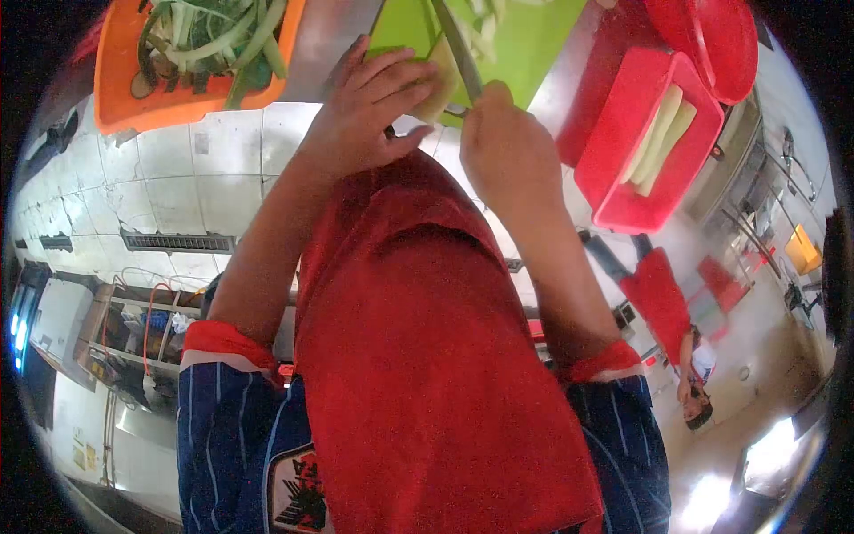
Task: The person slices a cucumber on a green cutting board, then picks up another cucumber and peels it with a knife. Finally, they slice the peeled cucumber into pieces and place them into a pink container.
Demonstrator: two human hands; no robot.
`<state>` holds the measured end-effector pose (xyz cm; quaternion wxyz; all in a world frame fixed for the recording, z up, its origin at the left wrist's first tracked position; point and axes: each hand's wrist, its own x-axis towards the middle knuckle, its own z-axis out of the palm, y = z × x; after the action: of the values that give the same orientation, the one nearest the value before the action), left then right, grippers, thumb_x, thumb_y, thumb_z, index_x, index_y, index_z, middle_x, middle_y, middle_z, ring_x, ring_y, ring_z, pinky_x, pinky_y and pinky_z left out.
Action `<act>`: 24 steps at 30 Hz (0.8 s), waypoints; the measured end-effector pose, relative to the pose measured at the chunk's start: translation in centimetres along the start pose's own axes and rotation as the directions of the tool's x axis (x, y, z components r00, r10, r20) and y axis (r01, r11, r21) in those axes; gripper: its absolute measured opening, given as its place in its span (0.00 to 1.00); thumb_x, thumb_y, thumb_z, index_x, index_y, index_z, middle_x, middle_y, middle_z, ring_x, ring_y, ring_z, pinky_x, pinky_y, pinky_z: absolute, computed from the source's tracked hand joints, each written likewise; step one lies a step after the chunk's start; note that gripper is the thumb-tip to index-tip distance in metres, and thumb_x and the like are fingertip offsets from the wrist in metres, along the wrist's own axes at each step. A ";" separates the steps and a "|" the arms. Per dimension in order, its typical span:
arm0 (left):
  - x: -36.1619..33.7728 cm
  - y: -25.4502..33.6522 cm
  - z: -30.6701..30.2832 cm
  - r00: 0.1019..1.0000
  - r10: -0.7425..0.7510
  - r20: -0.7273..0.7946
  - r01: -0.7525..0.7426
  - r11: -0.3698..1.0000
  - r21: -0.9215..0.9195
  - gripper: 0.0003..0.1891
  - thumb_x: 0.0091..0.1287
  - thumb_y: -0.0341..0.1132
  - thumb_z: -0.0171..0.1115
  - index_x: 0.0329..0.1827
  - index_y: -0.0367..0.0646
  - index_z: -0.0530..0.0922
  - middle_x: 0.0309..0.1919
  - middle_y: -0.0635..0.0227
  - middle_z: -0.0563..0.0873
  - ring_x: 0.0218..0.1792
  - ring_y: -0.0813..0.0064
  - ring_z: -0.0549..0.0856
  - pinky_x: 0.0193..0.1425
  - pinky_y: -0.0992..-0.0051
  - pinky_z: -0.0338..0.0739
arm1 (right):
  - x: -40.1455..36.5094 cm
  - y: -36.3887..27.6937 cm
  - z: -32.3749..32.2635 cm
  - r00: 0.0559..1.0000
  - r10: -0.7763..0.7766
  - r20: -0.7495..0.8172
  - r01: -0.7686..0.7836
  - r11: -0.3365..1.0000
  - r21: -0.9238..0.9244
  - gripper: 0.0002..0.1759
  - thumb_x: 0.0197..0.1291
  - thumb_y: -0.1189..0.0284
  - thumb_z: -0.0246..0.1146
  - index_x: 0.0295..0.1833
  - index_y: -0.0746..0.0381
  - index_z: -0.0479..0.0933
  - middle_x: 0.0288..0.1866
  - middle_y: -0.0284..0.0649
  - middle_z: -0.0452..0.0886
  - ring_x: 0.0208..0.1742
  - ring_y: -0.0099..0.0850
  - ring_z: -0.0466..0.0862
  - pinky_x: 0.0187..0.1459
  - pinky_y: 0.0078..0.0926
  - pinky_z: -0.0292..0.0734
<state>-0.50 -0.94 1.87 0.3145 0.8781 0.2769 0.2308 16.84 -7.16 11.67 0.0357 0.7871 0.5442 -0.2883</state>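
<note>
A knife is in my right hand, its fingers wrapped round the handle and its blade pointing up over the green cutting board. Beside the blade, my left hand has its fingers over a pale vegetable piece, with the thumb apart from the fingers. The fingertips are partly blurred against the piece. More pale cut pieces lie on the board beyond the knife.
An orange bin with green leafy trimmings is at the upper left. To the right, a red tub holds long pale vegetables, near a red round container. Another person in a red apron stands in the background at right.
</note>
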 end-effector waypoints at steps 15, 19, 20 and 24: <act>-0.4 -1.0 0.6 0.996 0.054 0.064 -0.058 0.996 0.070 0.22 0.58 0.44 0.73 0.57 0.51 0.85 0.60 0.76 0.84 0.65 0.70 0.78 0.81 0.51 0.52 | -0.8 -0.2 2.6 0.992 0.113 0.056 -0.115 0.993 0.034 0.11 0.68 0.67 0.54 0.44 0.66 0.67 0.29 0.58 0.82 0.36 0.59 0.84 0.39 0.56 0.79; -0.4 -1.1 0.7 0.998 0.050 0.031 -0.052 0.995 0.079 0.22 0.58 0.43 0.72 0.57 0.54 0.85 0.58 0.80 0.85 0.62 0.74 0.79 0.81 0.51 0.51 | 1.6 -0.3 3.4 0.993 0.109 0.040 -0.111 0.993 0.043 0.12 0.69 0.68 0.54 0.43 0.67 0.67 0.30 0.59 0.82 0.36 0.59 0.84 0.40 0.56 0.79; -0.3 -1.0 0.8 0.998 0.059 0.031 -0.062 0.993 0.097 0.20 0.60 0.45 0.71 0.56 0.57 0.85 0.55 0.83 0.86 0.60 0.78 0.80 0.81 0.51 0.50 | 1.6 -0.1 2.5 0.999 0.042 0.018 -0.043 0.998 0.034 0.11 0.69 0.68 0.54 0.43 0.67 0.67 0.29 0.59 0.82 0.36 0.59 0.85 0.39 0.56 0.79; -0.4 -1.6 1.6 0.998 0.060 0.000 -0.059 0.994 0.091 0.19 0.60 0.45 0.71 0.55 0.57 0.85 0.53 0.83 0.86 0.59 0.78 0.80 0.81 0.52 0.53 | -0.3 -1.2 -0.7 0.996 0.035 0.079 -0.035 0.999 -0.007 0.11 0.69 0.68 0.53 0.43 0.67 0.67 0.29 0.59 0.82 0.35 0.58 0.85 0.39 0.57 0.79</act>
<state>-0.45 -0.89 -0.39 0.2669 0.8990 0.2613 0.2285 16.00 -6.62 12.72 0.0643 0.7843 0.5293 -0.3171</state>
